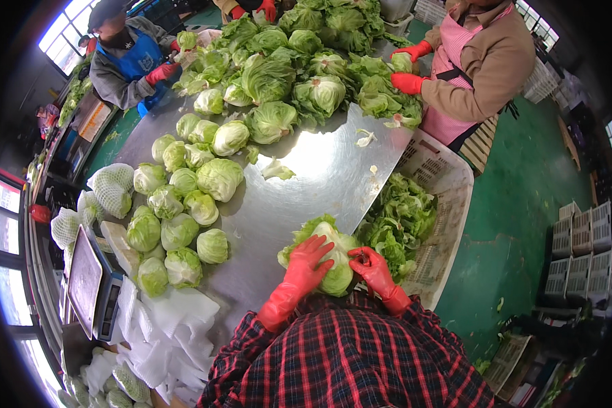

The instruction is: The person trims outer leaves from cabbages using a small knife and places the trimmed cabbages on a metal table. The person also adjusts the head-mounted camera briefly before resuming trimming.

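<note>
An iceberg lettuce head (336, 283) with loosened outer leaves lies at the table's near edge, close against my body. My left hand (306, 262), in a red rubber glove, holds it from the left with the fingers spread over its top. On its right side is my right hand (375, 273), gloved alike, with fingers curled around a small dark tool (361, 257), mostly hidden; perhaps a knife. Several trimmed lettuce heads (178, 229) are grouped to the left on the metal table (265, 219). A large pile of leafy lettuces (270, 76) covers its far part.
A plastic crate (446, 219) of discarded leaves (398, 224) stands against the table's right edge. On the left are a weighing scale (86, 285), white foam net sleeves (168, 331) and netted heads (111, 188). Co-workers in red gloves (410, 84) handle lettuce across the table.
</note>
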A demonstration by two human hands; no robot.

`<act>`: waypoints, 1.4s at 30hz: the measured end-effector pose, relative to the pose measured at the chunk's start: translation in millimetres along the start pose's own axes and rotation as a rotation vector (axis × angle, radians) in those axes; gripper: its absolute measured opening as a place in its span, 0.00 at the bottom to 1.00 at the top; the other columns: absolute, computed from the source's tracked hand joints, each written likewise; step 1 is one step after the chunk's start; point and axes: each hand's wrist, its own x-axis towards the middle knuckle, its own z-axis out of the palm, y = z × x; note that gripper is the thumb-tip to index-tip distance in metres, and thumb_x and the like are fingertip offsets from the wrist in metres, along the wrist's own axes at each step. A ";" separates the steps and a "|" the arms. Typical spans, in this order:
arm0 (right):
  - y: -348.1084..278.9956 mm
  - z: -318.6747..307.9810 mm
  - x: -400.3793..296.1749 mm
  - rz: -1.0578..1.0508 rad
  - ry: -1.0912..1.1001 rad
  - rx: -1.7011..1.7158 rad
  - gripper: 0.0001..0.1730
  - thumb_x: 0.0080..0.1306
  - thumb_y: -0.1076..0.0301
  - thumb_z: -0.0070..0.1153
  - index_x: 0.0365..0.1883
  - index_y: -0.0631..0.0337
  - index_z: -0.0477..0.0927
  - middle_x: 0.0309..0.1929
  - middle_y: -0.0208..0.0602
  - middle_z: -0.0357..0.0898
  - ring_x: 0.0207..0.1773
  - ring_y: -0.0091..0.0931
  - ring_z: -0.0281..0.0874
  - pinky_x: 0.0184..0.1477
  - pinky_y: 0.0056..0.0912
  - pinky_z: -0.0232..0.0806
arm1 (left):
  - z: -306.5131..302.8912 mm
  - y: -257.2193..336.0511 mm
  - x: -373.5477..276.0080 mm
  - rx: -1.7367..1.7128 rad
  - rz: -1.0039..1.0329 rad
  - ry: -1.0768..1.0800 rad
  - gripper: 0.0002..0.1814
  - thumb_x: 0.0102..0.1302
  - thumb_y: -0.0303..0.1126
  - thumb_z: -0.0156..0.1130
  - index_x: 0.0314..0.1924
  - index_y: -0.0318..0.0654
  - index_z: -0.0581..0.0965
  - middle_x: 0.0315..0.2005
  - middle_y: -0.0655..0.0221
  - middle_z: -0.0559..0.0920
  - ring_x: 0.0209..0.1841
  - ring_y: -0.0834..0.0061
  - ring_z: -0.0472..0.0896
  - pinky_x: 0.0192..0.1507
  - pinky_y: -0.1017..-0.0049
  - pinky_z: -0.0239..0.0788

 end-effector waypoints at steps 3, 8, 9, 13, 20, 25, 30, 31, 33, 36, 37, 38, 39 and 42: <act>-0.4 5.3 -2.9 -0.192 0.012 -0.202 0.17 0.62 0.71 0.62 0.50 0.59 0.78 0.31 0.24 0.76 0.30 0.14 0.68 0.33 0.18 0.64 | 2.6 -6.6 3.2 0.023 -0.019 -0.036 0.22 0.55 0.33 0.67 0.52 0.48 0.79 0.53 0.60 0.79 0.56 0.53 0.75 0.58 0.57 0.66; -22.2 4.4 -11.6 -0.101 0.026 0.001 0.23 0.62 0.77 0.61 0.57 0.58 0.77 0.34 0.23 0.76 0.33 0.13 0.68 0.35 0.17 0.65 | 8.7 -54.0 22.4 -0.169 -0.141 0.010 0.16 0.57 0.31 0.66 0.48 0.44 0.82 0.48 0.57 0.82 0.51 0.53 0.79 0.54 0.60 0.70; -23.3 3.8 -9.7 -0.183 0.023 -0.043 0.24 0.61 0.77 0.61 0.57 0.58 0.76 0.35 0.23 0.75 0.33 0.13 0.68 0.36 0.16 0.65 | 6.0 -59.3 29.8 -0.227 -0.187 0.006 0.15 0.57 0.31 0.66 0.47 0.43 0.83 0.47 0.57 0.82 0.49 0.53 0.79 0.52 0.61 0.71; -25.5 5.3 -7.6 -0.337 0.011 -0.139 0.32 0.60 0.80 0.61 0.64 0.58 0.71 0.39 0.24 0.74 0.39 0.13 0.68 0.40 0.15 0.64 | -8.3 -49.1 64.4 -0.326 -0.398 -0.168 0.14 0.58 0.37 0.65 0.43 0.40 0.83 0.40 0.52 0.83 0.45 0.54 0.81 0.47 0.64 0.72; -50.9 8.3 -18.4 -0.569 0.214 -0.406 0.48 0.50 0.65 0.74 0.69 0.54 0.65 0.62 0.35 0.67 0.38 0.18 0.69 0.40 0.19 0.67 | 4.0 -55.4 110.0 -0.069 -0.439 -0.297 0.17 0.59 0.46 0.63 0.39 0.42 0.85 0.36 0.55 0.84 0.42 0.58 0.82 0.47 0.65 0.72; -27.0 6.0 3.6 -0.766 0.215 -0.814 0.36 0.48 0.78 0.66 0.59 0.55 0.74 0.62 0.38 0.67 0.42 0.21 0.75 0.35 0.18 0.68 | 15.9 -59.9 115.9 -0.092 -0.435 -0.286 0.18 0.59 0.48 0.64 0.38 0.42 0.84 0.34 0.54 0.84 0.39 0.54 0.81 0.44 0.62 0.72; -39.2 -12.1 21.0 -0.615 0.195 -0.216 0.17 0.53 0.85 0.55 0.42 0.61 0.79 0.44 0.29 0.76 0.36 0.18 0.73 0.29 0.17 0.66 | 17.5 -64.8 97.3 -0.134 -0.257 -0.139 0.15 0.60 0.45 0.64 0.37 0.41 0.84 0.33 0.54 0.83 0.38 0.51 0.80 0.42 0.60 0.72; -44.3 -19.1 24.6 -0.515 0.176 -0.109 0.16 0.54 0.85 0.55 0.41 0.62 0.79 0.41 0.28 0.77 0.33 0.17 0.73 0.27 0.17 0.66 | 16.4 -63.9 94.8 -0.166 -0.225 -0.116 0.14 0.60 0.44 0.64 0.37 0.41 0.84 0.32 0.54 0.83 0.37 0.51 0.80 0.42 0.60 0.72; -48.7 -27.8 29.7 -0.389 0.203 0.030 0.14 0.58 0.83 0.57 0.43 0.65 0.77 0.31 0.25 0.75 0.25 0.16 0.71 0.24 0.19 0.66 | 15.8 -61.9 88.2 -0.197 -0.158 -0.065 0.12 0.62 0.39 0.62 0.38 0.40 0.84 0.33 0.55 0.83 0.38 0.52 0.80 0.43 0.61 0.72; -54.2 -29.1 33.7 -0.253 0.256 0.257 0.15 0.58 0.80 0.61 0.45 0.65 0.75 0.27 0.25 0.72 0.24 0.17 0.72 0.22 0.22 0.67 | 17.3 -59.4 76.4 -0.197 -0.078 0.017 0.09 0.64 0.33 0.60 0.40 0.39 0.83 0.36 0.57 0.84 0.40 0.55 0.81 0.45 0.65 0.72; -58.5 -25.4 32.7 -0.268 0.235 0.201 0.15 0.58 0.80 0.61 0.43 0.65 0.75 0.27 0.24 0.71 0.24 0.16 0.71 0.23 0.21 0.66 | 17.3 -59.7 72.7 -0.197 -0.067 0.045 0.09 0.64 0.32 0.60 0.40 0.38 0.83 0.35 0.57 0.84 0.40 0.55 0.81 0.45 0.65 0.72; -61.7 -21.3 32.1 -0.283 0.214 0.146 0.14 0.57 0.79 0.62 0.42 0.65 0.75 0.26 0.24 0.71 0.24 0.16 0.70 0.24 0.21 0.66 | 16.9 -60.9 70.5 -0.198 -0.057 0.072 0.08 0.64 0.31 0.60 0.40 0.38 0.83 0.35 0.57 0.84 0.39 0.56 0.81 0.44 0.66 0.72; -63.3 -20.0 31.7 -0.298 0.198 0.091 0.14 0.57 0.79 0.63 0.41 0.65 0.75 0.26 0.24 0.70 0.24 0.15 0.69 0.25 0.20 0.65 | 15.0 -60.7 70.7 -0.225 -0.109 0.022 0.09 0.65 0.32 0.60 0.42 0.38 0.83 0.37 0.57 0.84 0.42 0.57 0.81 0.47 0.66 0.71; -52.6 -30.6 54.6 -0.488 0.366 -0.250 0.12 0.54 0.81 0.64 0.36 0.64 0.76 0.24 0.23 0.67 0.25 0.14 0.63 0.28 0.19 0.62 | 1.1 -56.1 69.8 -0.332 -0.147 -0.071 0.14 0.63 0.36 0.63 0.48 0.41 0.81 0.44 0.56 0.82 0.49 0.56 0.78 0.53 0.64 0.67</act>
